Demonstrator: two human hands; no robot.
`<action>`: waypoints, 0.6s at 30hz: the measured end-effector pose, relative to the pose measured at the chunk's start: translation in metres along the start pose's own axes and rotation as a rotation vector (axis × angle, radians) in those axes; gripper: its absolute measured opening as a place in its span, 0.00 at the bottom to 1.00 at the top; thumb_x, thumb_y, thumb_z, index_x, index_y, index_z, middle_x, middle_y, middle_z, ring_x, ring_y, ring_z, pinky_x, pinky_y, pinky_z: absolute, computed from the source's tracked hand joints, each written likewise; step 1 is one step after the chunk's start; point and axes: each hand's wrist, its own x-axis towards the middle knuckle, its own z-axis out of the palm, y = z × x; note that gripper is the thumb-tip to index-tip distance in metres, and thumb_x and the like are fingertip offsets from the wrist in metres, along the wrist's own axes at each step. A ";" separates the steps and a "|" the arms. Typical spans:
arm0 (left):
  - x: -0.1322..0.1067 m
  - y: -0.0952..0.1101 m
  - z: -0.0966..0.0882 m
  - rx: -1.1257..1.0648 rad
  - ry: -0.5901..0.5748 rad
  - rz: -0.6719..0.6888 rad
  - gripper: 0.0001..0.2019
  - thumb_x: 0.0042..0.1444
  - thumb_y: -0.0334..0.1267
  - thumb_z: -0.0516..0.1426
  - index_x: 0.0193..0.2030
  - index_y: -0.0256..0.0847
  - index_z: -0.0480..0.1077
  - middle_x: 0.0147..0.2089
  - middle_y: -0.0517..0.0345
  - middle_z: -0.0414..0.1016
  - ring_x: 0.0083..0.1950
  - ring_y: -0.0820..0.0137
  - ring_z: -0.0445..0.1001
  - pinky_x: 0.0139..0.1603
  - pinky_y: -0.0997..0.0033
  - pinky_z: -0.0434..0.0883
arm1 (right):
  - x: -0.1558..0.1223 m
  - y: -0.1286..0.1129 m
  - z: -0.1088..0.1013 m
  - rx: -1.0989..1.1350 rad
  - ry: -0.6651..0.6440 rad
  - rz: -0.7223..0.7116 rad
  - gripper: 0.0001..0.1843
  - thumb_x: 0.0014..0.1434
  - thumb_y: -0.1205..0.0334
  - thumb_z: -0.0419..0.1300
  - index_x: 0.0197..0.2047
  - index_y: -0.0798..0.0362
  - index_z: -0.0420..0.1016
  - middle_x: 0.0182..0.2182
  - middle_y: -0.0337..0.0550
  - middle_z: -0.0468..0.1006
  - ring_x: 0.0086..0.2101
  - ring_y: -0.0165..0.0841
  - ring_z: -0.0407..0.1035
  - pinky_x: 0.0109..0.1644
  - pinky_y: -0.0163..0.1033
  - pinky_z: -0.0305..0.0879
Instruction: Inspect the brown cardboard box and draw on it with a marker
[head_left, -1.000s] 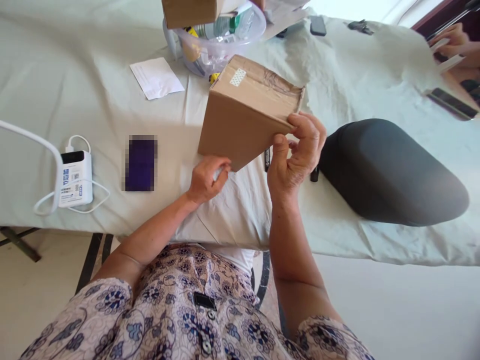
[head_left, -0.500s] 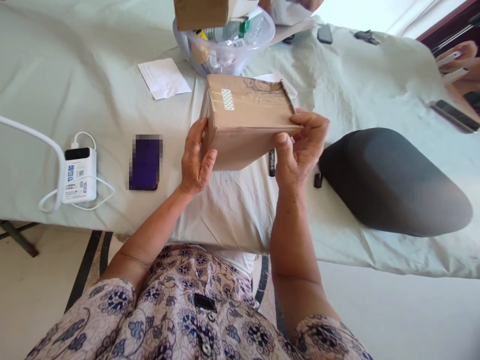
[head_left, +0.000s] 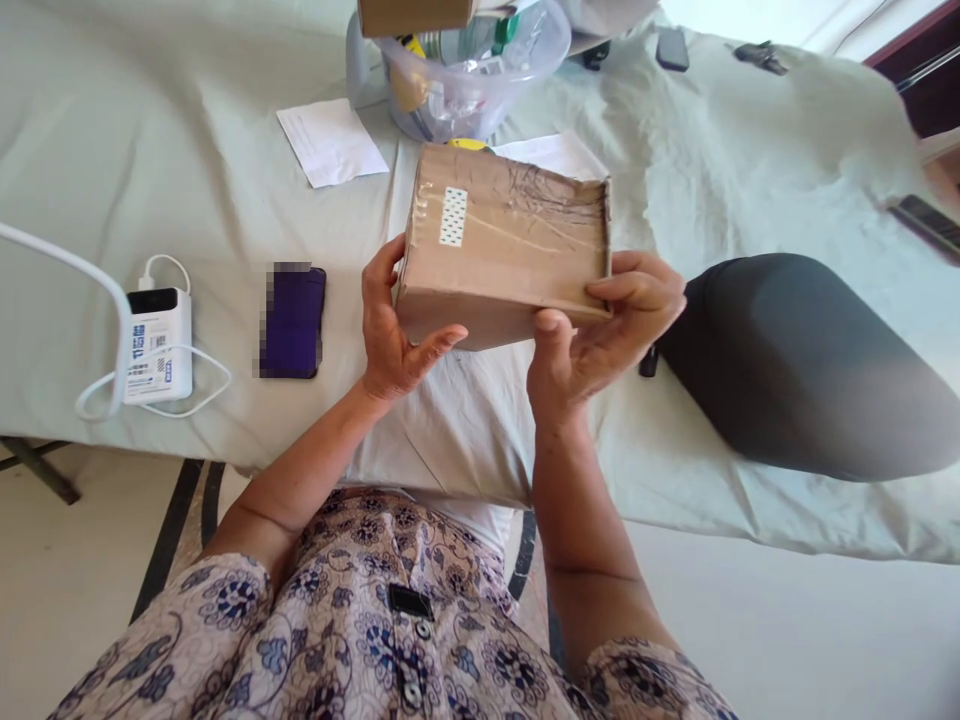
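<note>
Brown cardboard box [head_left: 510,240]: held clear above the desk [head_left: 150,150], near its front edge, tilted so the taped top face looks up at the camera. That face carries a small white dotted sticker [head_left: 452,216] and dark scribbles.

Left grip [head_left: 394,335]: a bare hand, palm pressed to the left end of the cardboard box, fingers up its side, thumb under the lower front edge; holding the box.

Right grip [head_left: 600,335]: a bare hand, closed on the near right corner of the cardboard box, thumb on the front face, fingers wrapped along the right edge; holding the box.

Desk: covered in a pale green cloth, creased.

- Purple phone [head_left: 292,320]: flat, left of the left grip, partly blurred.
- White power bank [head_left: 156,345]: further left, with a white cable [head_left: 67,270] looped about it.
- Paper slip [head_left: 331,142]: white, behind the phone.
- Clear plastic tub [head_left: 469,65]: at the far edge, filled with small items too jumbled to tell.
- White sheet [head_left: 559,155]: just behind the box, partly hidden.
- Dark grey cushion [head_left: 810,360]: rounded, just right of the right grip.
</note>
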 end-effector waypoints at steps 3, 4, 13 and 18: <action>0.002 0.008 0.002 -0.040 0.074 0.032 0.38 0.62 0.72 0.57 0.72 0.57 0.58 0.66 0.51 0.70 0.69 0.53 0.72 0.70 0.47 0.71 | -0.009 0.003 -0.005 0.034 -0.013 -0.013 0.35 0.63 0.24 0.54 0.58 0.42 0.68 0.60 0.54 0.66 0.70 0.59 0.59 0.65 0.73 0.70; 0.002 0.009 0.002 -0.044 0.077 0.021 0.35 0.64 0.70 0.57 0.71 0.57 0.59 0.67 0.52 0.71 0.69 0.55 0.72 0.70 0.48 0.72 | -0.010 0.005 -0.006 0.034 -0.021 -0.011 0.34 0.64 0.25 0.53 0.58 0.41 0.69 0.61 0.54 0.66 0.71 0.59 0.59 0.66 0.73 0.70; 0.005 0.000 0.001 -0.057 -0.064 -0.098 0.26 0.74 0.59 0.49 0.74 0.58 0.61 0.77 0.57 0.67 0.80 0.58 0.64 0.81 0.56 0.64 | -0.012 0.037 0.008 0.239 -0.038 0.072 0.34 0.68 0.32 0.52 0.72 0.34 0.61 0.71 0.50 0.63 0.75 0.55 0.56 0.61 0.61 0.77; 0.004 -0.020 -0.001 -0.041 -0.103 -0.130 0.31 0.69 0.65 0.54 0.74 0.59 0.58 0.77 0.54 0.66 0.80 0.55 0.65 0.80 0.51 0.65 | -0.020 0.062 0.011 0.184 -0.131 0.222 0.36 0.64 0.29 0.57 0.68 0.38 0.65 0.62 0.53 0.74 0.62 0.49 0.73 0.54 0.57 0.80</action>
